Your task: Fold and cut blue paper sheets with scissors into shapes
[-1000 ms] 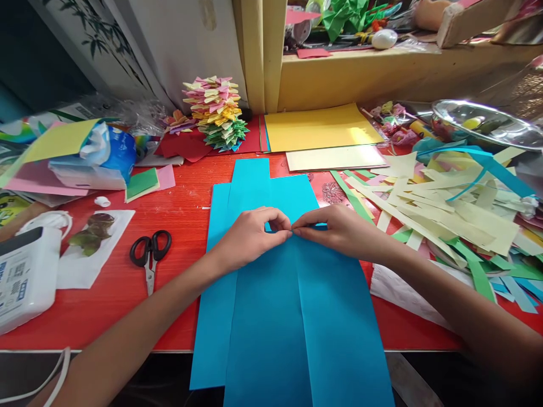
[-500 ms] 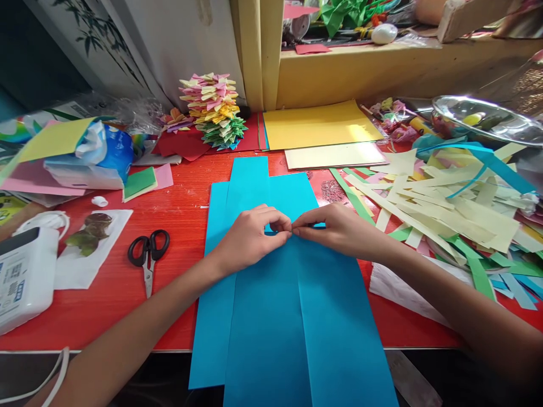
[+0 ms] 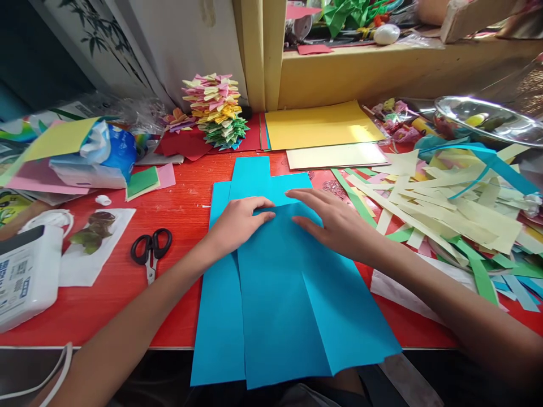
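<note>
A large blue paper sheet [image 3: 284,316], creased lengthwise, lies on top of other blue paper [image 3: 220,333] and reaches past the table's front edge. My left hand [image 3: 240,223] pinches its far edge between thumb and fingers. Over the right part of that edge is my right hand [image 3: 333,220], thumb and fingers spread apart, gripping nothing. A narrower blue strip [image 3: 250,178] sticks out beyond the sheet at the back. Scissors [image 3: 151,254] with black handles rest to the left of my left forearm.
On the red table [image 3: 178,322], paper strips [image 3: 449,209] are heaped at right beside a metal bowl [image 3: 487,121]. A folded-paper tower [image 3: 216,113] and yellow sheets [image 3: 322,124] are at the back. A white device [image 3: 29,277] and a tissue pack [image 3: 97,164] sit at left.
My right hand has let go of the sheet's far edge and spread its fingers. The left hand has shifted slightly left and away. The sheet's near end has swung up into view.
</note>
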`<state>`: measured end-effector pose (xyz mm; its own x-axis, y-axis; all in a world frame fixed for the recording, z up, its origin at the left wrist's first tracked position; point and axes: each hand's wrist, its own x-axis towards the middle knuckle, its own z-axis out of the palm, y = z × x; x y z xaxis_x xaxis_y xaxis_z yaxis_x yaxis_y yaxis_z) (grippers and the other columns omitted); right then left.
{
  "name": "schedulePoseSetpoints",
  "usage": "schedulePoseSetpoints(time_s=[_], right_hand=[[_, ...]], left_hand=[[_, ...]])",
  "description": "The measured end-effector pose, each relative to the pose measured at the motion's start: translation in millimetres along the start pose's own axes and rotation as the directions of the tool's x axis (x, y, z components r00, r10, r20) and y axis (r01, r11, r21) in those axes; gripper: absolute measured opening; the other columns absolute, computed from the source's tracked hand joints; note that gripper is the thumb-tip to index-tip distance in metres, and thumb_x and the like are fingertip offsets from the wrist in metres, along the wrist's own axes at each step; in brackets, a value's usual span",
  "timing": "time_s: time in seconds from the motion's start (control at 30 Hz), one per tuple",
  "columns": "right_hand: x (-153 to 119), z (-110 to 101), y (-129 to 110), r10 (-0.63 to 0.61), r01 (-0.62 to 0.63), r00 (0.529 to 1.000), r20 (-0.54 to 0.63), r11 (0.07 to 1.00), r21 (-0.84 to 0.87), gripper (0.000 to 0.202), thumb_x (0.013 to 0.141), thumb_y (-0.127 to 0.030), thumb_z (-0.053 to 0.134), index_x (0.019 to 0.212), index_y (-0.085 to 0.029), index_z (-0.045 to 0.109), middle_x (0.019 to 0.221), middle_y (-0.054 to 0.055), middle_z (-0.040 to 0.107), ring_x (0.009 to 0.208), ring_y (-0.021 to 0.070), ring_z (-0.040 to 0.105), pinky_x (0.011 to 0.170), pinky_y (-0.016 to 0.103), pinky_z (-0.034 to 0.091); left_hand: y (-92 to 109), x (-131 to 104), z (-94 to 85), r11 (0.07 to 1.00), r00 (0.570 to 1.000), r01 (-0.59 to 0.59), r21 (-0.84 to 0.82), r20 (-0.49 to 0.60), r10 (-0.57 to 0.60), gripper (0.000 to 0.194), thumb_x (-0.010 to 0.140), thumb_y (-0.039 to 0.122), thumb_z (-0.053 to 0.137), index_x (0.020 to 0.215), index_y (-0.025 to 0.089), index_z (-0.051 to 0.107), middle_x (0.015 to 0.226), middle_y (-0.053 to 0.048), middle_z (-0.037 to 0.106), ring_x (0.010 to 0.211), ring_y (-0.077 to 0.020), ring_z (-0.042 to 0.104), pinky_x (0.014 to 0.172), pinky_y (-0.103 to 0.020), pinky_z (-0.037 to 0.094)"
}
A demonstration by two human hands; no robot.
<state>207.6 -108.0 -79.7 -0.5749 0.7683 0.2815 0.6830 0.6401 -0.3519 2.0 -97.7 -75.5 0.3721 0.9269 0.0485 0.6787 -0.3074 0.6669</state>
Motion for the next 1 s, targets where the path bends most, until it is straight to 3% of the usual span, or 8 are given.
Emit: schedulePoseSetpoints(time_s=[0.13, 0.2, 0.37, 0.6, 1.0], right_hand=[[-1.6, 14.7, 6.4, -0.071, 0.077, 0.981, 0.178, 0.997, -0.026, 0.052, 0.095, -0.040, 0.034, 0.140, -0.014, 0.034, 0.148, 0.011, 0.028, 0.137, 0.0238, 0.021, 0.113, 0.046, 0.021], [-1.6, 20.9, 10.2, -0.051, 0.066, 0.975, 0.218, 0.996, -0.059, 0.055, 0.095, -0.042, 0.029, 0.142, -0.012, 0.030, 0.149, 0.011, 0.022, 0.139, 0.0235, 0.016, 0.114, 0.046, 0.017], [-1.4, 26.2, 11.2, 0.000, 0.025, 0.976, 0.219, 0.993, -0.114, 0.057, 0.097, -0.041, 0.022, 0.143, -0.009, 0.025, 0.150, 0.011, 0.019, 0.139, 0.0219, 0.013, 0.114, 0.044, 0.015], [-0.8, 27.5, 6.3, 0.048, -0.008, 0.973, 0.224, 0.984, -0.177, 0.056, 0.097, -0.039, 0.019, 0.143, -0.007, 0.024, 0.151, 0.009, 0.018, 0.139, 0.0197, 0.012, 0.115, 0.041, 0.013], [-1.3, 30.1, 5.3, 0.050, -0.006, 0.980, 0.191, 0.974, -0.225, 0.054, 0.097, -0.036, 0.017, 0.143, -0.008, 0.026, 0.150, 0.008, 0.019, 0.139, 0.0194, 0.014, 0.114, 0.041, 0.015]], left_hand=[[-2.6, 1.7, -3.3, 0.995, 0.997, 0.038, 0.097, -0.063, -0.032, 0.029, 0.082, 0.035, 0.054, 0.107, 0.022, 0.060, 0.093, -0.002, 0.064, 0.086, -0.0176, 0.058, 0.071, -0.024, 0.041], [-4.4, 3.3, -7.8, 0.988, 0.994, 0.084, 0.130, -0.086, -0.073, 0.025, 0.082, 0.035, 0.053, 0.100, 0.020, 0.060, 0.085, -0.002, 0.062, 0.080, -0.0175, 0.058, 0.066, -0.025, 0.039], [-12.0, 8.0, -19.1, 0.971, 0.982, 0.185, 0.153, -0.064, -0.178, 0.017, 0.079, 0.034, 0.054, 0.078, 0.019, 0.060, 0.081, -0.004, 0.064, 0.077, -0.0189, 0.057, 0.063, -0.027, 0.036], [-10.4, 6.3, -20.9, 0.950, 0.968, 0.250, 0.188, -0.008, -0.253, 0.014, 0.080, 0.032, 0.053, 0.079, 0.019, 0.058, 0.079, -0.002, 0.062, 0.074, -0.0175, 0.055, 0.058, -0.027, 0.034], [-8.2, 3.2, -19.9, 0.929, 0.968, 0.228, 0.293, 0.035, -0.248, 0.013, 0.082, 0.031, 0.050, 0.075, 0.021, 0.049, 0.078, 0.000, 0.058, 0.071, -0.0165, 0.051, 0.055, -0.027, 0.030]])
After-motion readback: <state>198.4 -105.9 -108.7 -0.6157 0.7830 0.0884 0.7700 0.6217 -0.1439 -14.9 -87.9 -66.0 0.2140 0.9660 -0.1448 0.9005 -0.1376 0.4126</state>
